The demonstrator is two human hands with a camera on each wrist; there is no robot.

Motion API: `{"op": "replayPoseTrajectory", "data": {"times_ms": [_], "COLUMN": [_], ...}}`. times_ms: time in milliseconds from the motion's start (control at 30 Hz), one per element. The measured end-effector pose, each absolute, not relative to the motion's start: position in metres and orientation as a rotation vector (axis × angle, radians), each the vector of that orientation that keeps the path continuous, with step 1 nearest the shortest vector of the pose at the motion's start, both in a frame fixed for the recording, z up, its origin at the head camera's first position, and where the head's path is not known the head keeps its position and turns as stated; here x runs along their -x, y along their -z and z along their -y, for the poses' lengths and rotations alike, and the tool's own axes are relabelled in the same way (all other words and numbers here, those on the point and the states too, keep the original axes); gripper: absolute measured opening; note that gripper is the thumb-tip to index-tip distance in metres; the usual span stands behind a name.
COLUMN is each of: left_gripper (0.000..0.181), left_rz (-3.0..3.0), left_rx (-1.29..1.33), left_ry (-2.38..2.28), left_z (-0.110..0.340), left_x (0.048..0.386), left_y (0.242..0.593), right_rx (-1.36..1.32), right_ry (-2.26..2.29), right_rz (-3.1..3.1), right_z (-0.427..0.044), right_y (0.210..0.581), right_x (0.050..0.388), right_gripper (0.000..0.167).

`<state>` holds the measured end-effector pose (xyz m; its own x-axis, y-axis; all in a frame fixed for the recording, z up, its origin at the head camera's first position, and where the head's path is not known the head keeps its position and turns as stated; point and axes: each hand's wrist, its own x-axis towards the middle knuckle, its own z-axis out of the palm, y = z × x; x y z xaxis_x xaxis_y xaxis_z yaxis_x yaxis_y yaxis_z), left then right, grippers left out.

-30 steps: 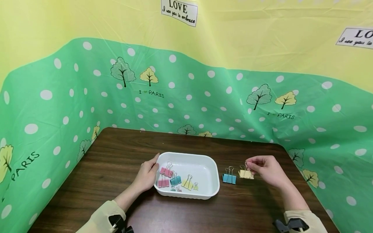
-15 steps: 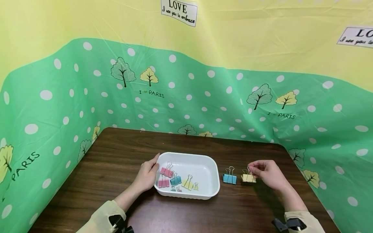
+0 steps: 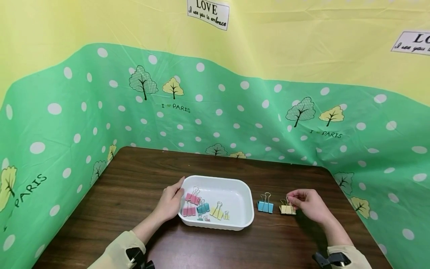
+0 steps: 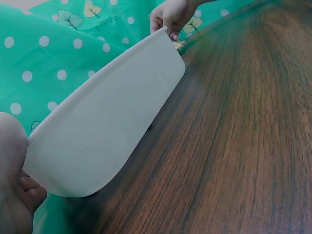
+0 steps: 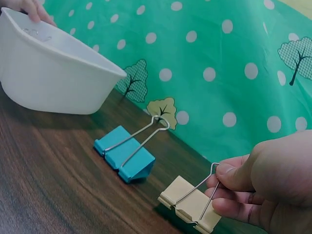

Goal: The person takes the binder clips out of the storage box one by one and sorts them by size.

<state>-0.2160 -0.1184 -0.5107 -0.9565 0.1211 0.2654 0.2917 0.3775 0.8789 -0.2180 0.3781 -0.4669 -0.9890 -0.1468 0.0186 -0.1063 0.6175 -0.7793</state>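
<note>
My right hand [image 3: 310, 204] pinches a wire handle of a pale yellow binder clip [image 5: 187, 199], which is at the tabletop right of a blue binder clip [image 3: 265, 206]. The blue clip stands by itself with its wire handles up. My left hand [image 3: 170, 200] grips the left end of a white plastic tub [image 3: 235, 223], thumb at the rim. Inside the tub, toward its left and front, lie pink binder clips [image 3: 189, 212], a teal binder clip [image 3: 203, 208], a yellow binder clip [image 3: 217, 213] and several small clips. The left wrist view shows mainly the tub's outer wall [image 4: 107, 117].
The dark wood table [image 3: 215, 246] carries the tub near its middle. A green and yellow patterned cloth [image 3: 215, 112] hangs behind and along both sides. Black straps with devices [image 3: 332, 259] sit at the wrists, over pale sleeves.
My right hand has moved slightly right and toward me with the pale yellow clip, lowering it beside the blue clip. The left hand and tub stay in place.
</note>
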Motion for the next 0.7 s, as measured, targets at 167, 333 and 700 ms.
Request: {"op": "replayPoseTrajectory", "data": {"times_ms": [167,333,700], "left_gripper": [0.047,0.047,0.047], "left_rz": [2.473,2.475,2.462], "left_rx": [0.372,0.369,0.377], "left_ry": [1.630,1.632,1.609], "left_z": [0.1183,0.1187,0.1186], "left_x": [0.2158,0.2161,0.2162], "left_y": [0.5099,0.5106,0.5101], "right_rx": [0.223,0.226,0.191], "right_ry": [1.334,1.347,1.356], "right_rz": [-2.792,-2.794,-2.760], "right_z": [-0.3802,-0.3800,-0.3762], "right_y": [0.4726,0.4759,0.4713], "right_x": [0.2193,0.2206,0.2178], "right_gripper": [0.014,0.012,0.019]}}
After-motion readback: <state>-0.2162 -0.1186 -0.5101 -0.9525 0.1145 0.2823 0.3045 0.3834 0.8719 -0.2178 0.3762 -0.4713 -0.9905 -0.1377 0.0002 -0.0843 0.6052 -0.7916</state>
